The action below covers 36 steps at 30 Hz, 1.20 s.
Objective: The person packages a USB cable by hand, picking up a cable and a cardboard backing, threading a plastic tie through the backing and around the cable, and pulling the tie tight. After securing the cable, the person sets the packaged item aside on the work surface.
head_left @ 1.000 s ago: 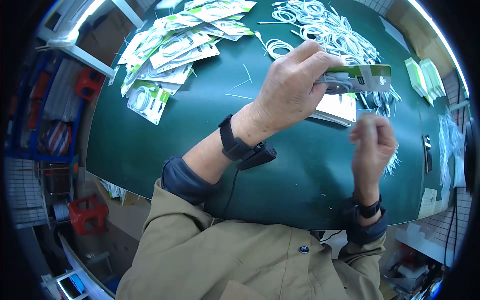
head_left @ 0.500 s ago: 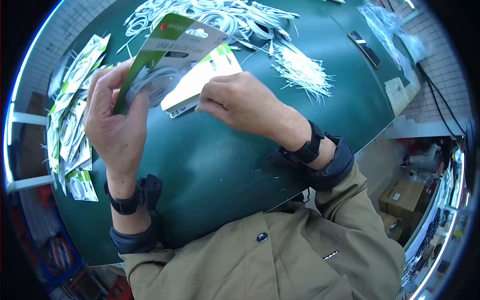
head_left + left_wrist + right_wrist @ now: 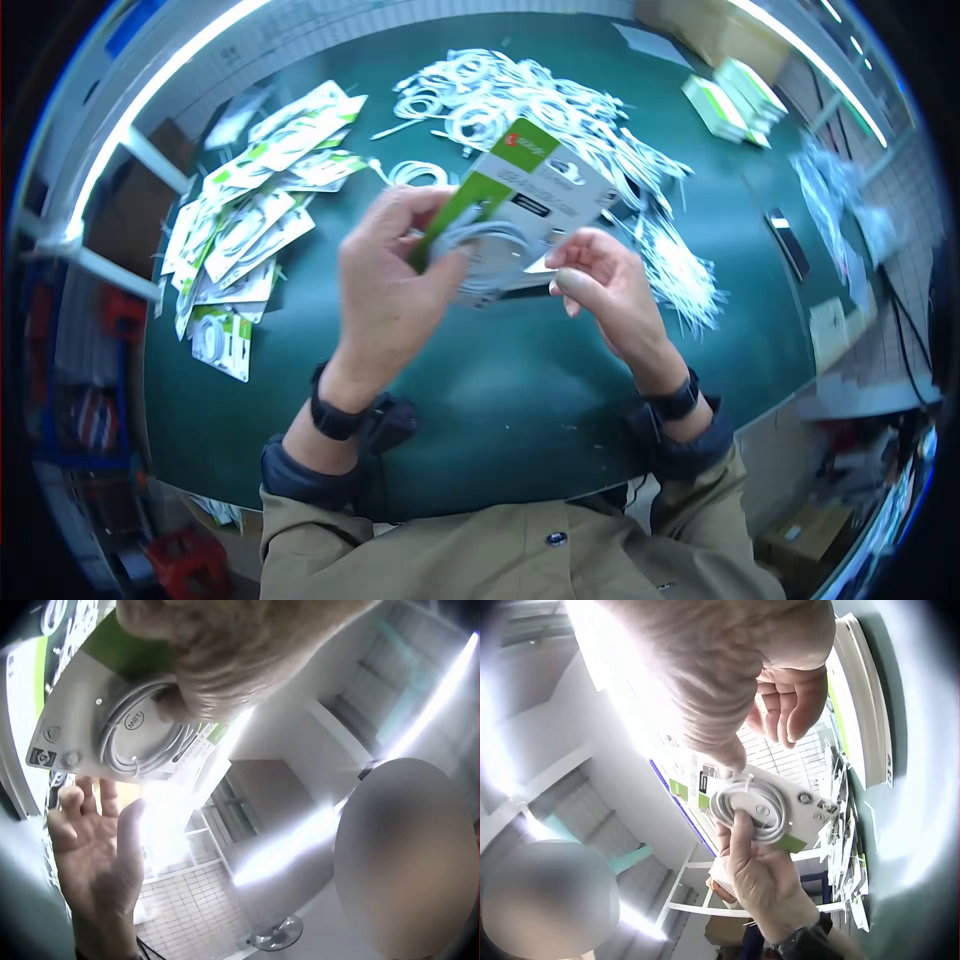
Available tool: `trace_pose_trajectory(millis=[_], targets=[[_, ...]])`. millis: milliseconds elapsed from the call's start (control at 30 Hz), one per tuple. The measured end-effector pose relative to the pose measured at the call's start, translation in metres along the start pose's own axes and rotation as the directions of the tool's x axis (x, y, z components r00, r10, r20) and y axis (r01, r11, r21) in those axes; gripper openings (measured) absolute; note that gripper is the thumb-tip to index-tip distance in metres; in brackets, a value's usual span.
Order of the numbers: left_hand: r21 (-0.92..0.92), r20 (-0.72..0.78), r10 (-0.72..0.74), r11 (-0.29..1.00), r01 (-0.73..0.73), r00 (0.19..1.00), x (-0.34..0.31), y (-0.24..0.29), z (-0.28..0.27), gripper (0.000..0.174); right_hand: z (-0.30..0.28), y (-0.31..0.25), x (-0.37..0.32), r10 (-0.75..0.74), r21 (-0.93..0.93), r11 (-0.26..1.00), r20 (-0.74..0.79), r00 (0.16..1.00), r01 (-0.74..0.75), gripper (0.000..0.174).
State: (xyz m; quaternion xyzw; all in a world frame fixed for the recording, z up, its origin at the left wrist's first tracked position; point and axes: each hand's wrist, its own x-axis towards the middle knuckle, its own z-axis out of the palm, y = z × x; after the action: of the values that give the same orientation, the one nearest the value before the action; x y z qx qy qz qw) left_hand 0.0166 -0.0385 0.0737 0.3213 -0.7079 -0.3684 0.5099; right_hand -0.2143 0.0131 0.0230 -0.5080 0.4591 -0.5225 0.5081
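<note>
A green-and-white card (image 3: 575,195) with a coiled pale cable (image 3: 490,250) is held up, tilted, over the table. The left hand (image 3: 385,290) grips its lower left side, thumb across the coil; the left wrist view shows this hand (image 3: 217,660) over the card (image 3: 71,731). Close to the card's lower right edge is the right hand (image 3: 615,290), fingers loosely bent and holding nothing. In the right wrist view, the right hand's (image 3: 742,660) thumb tip is near the card (image 3: 810,806); whether it touches is unclear.
Loose coiled cables (image 3: 480,115) cover the table's far middle, with thin white strips (image 3: 680,280) nearer. Carded cables (image 3: 245,225) pile at left. Green-and-white packs (image 3: 735,100), a black phone-like object (image 3: 787,243) and clear plastic (image 3: 835,200) lie right. A stack of cards (image 3: 866,697) lies below the hands.
The left hand still holds the card, now with its printed side tilted beside the right hand. The right hand has loosened from a curled pose. The head view has swung about.
</note>
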Motion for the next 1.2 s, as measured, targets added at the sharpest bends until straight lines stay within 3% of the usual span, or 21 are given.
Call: trace_pose_trajectory(millis=[33, 100, 200, 300, 400, 500, 600, 633, 733, 833, 1033, 1200], targets=[[-0.092, 0.011, -0.085, 0.992, 0.086, 0.996, -0.001, -0.001, 0.004, 0.039, 0.004, 0.001, -0.002, -0.015, 0.034, 0.999, 0.022, 1.000, 0.014, 0.037], [-0.154, 0.017, -0.090, 0.984, 0.092, 0.996, -0.005, -0.012, 0.013, 0.038, 0.007, 0.005, -0.008, -0.058, 0.112, 0.992, 0.084, 0.995, 0.049, 0.042], [-0.236, 0.097, -0.131, 0.960, 0.150, 0.987, -0.012, -0.025, 0.026, 0.042, 0.019, 0.013, -0.014, -0.150, 0.177, 0.974, 0.027, 0.988, 0.143, 0.042], [-0.310, 0.201, -0.217, 0.911, 0.272, 0.955, -0.018, -0.030, 0.033, 0.045, 0.017, 0.020, -0.013, -0.145, 0.100, 0.983, -0.092, 0.985, 0.154, 0.042], [-0.408, 0.187, -0.225, 0.868, 0.283, 0.956, -0.017, -0.035, 0.037, 0.049, 0.017, 0.022, -0.011, -0.150, 0.099, 0.981, -0.141, 0.979, 0.164, 0.044], [-0.322, -0.014, -0.106, 0.942, 0.096, 0.994, -0.021, -0.025, 0.047, 0.049, 0.017, 0.020, -0.014, -0.145, 0.075, 0.985, -0.103, 0.984, 0.153, 0.044], [0.005, 0.019, 0.132, 0.991, -0.132, 0.991, -0.023, -0.038, 0.048, 0.049, 0.018, 0.016, -0.016, -0.115, 0.083, 0.989, -0.092, 0.989, 0.122, 0.043], [0.011, 0.103, 0.060, 0.998, -0.062, 0.993, -0.027, -0.038, 0.045, 0.045, 0.019, 0.016, -0.017, -0.099, 0.096, 0.990, -0.095, 0.991, 0.108, 0.042], [0.042, 0.053, 0.097, 0.994, -0.099, 0.994, -0.027, -0.045, 0.050, 0.036, 0.023, 0.023, -0.017, -0.116, 0.125, 0.984, -0.115, 0.987, 0.130, 0.042], [0.030, 0.013, 0.140, 0.990, -0.140, 0.990, -0.028, -0.045, 0.055, 0.031, 0.028, 0.025, -0.018, -0.178, 0.037, 0.982, -0.141, 0.974, 0.185, 0.042], [-0.010, 0.034, 0.144, 0.990, -0.144, 0.989, -0.030, -0.047, 0.058, 0.023, 0.033, 0.027, -0.022, -0.249, -0.051, 0.968, -0.163, 0.955, 0.244, 0.041], [-0.147, 0.124, 0.058, 0.988, -0.040, 0.991, -0.028, -0.049, 0.057, 0.015, 0.036, 0.024, -0.025, -0.229, -0.051, 0.973, -0.165, 0.959, 0.224, 0.038]])
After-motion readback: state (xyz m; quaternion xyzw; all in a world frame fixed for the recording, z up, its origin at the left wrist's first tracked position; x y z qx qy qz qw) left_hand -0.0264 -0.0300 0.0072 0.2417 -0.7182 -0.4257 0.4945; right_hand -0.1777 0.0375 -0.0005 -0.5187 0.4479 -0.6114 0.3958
